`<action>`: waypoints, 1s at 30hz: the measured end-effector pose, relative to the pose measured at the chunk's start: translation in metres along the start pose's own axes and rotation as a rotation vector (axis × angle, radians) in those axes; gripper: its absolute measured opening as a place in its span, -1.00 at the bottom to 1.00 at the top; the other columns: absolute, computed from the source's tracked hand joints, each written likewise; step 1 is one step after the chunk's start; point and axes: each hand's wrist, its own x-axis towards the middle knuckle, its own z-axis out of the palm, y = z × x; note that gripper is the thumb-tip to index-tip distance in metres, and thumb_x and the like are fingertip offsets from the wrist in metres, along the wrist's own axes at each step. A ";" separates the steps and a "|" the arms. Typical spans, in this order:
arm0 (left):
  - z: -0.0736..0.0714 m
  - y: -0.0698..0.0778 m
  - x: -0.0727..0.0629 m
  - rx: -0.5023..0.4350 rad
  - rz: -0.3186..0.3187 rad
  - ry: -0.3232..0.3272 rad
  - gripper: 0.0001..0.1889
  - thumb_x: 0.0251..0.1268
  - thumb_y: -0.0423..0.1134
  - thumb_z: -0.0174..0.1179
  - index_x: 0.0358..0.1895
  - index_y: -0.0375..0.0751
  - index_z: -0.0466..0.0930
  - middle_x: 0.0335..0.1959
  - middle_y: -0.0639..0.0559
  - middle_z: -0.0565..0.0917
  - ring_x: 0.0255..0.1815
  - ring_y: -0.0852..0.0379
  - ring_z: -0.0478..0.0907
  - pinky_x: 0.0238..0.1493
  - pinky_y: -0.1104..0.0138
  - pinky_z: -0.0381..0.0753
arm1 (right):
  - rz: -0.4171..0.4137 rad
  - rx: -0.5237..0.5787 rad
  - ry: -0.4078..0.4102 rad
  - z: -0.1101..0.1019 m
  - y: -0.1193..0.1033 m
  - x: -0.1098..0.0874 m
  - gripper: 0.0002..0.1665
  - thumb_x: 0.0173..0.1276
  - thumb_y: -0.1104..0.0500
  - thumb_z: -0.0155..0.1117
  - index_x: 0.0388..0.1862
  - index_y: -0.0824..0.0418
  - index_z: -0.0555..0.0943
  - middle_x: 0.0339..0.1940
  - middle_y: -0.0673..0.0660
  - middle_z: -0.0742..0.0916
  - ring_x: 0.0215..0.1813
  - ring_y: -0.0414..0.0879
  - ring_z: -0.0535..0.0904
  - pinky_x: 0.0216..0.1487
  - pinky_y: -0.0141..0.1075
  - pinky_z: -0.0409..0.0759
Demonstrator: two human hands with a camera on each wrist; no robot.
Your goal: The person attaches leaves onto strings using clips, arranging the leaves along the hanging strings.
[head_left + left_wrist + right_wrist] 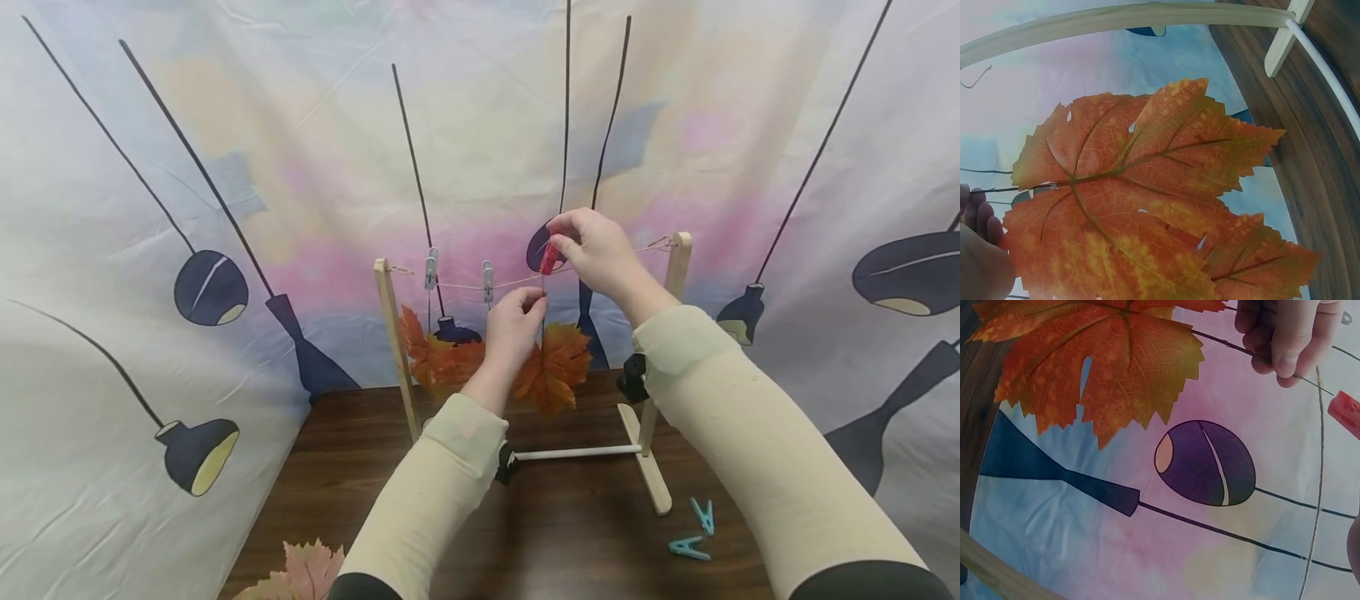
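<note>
My left hand (515,325) pinches the thin stem of an orange maple leaf (555,367) just below a string (517,284). In the right wrist view the stem (1229,344) runs up from the leaf (1141,369), between the left thumb and fingers, and crosses the string (1316,506). My right hand (596,250) pinches a red clothespin (551,257) above the string, its tip close to the stem's upper end. The left wrist view shows the leaf (1147,162) hanging from the stem, overlapping another orange leaf (1260,256).
The string spans two wooden posts (678,267) with a white rod (577,454) low between them. Two pale clothespins (431,271) hang left on the string, above orange leaves (431,358). Two blue clothespins (688,547) and a pinkish leaf (303,571) lie on the dark table (322,467).
</note>
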 end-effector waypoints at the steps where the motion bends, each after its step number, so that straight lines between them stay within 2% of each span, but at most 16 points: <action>1: 0.000 0.000 0.000 0.003 0.001 -0.003 -0.80 0.30 -0.19 0.17 -0.09 -0.13 0.67 -0.22 0.06 0.67 -0.22 0.16 0.56 -0.13 0.33 0.56 | -0.001 -0.008 -0.005 0.000 0.000 0.000 -0.69 0.40 0.25 0.12 0.07 0.34 0.52 -0.14 0.23 0.64 -0.08 0.04 0.57 -0.02 -0.10 0.47; 8: 0.003 -0.001 0.001 0.002 -0.022 -0.015 -0.80 0.32 -0.16 0.16 -0.09 -0.12 0.67 -0.23 0.08 0.67 -0.24 0.17 0.54 -0.14 0.33 0.55 | -0.008 -0.080 -0.068 0.005 0.001 0.002 -0.69 0.41 0.23 0.10 0.08 0.34 0.52 -0.12 0.22 0.59 -0.10 0.05 0.52 -0.02 -0.09 0.46; 20: 0.006 -0.002 0.002 0.005 -0.048 -0.033 -0.79 0.34 -0.13 0.13 -0.09 -0.10 0.66 -0.27 0.11 0.66 -0.29 0.18 0.51 -0.18 0.30 0.55 | -0.019 -0.111 -0.153 0.007 0.003 0.001 -0.69 0.42 0.24 0.08 0.08 0.35 0.50 -0.04 0.23 0.56 -0.01 0.07 0.49 0.10 -0.08 0.43; 30: 0.008 -0.004 0.003 -0.002 -0.041 -0.035 -0.81 0.34 -0.13 0.13 -0.13 -0.09 0.66 -0.34 0.12 0.64 -0.34 0.16 0.48 -0.26 0.29 0.52 | -0.058 -0.135 -0.170 0.007 0.004 0.001 -0.68 0.39 0.24 0.13 0.08 0.35 0.53 -0.06 0.24 0.57 -0.01 0.07 0.50 0.10 -0.08 0.44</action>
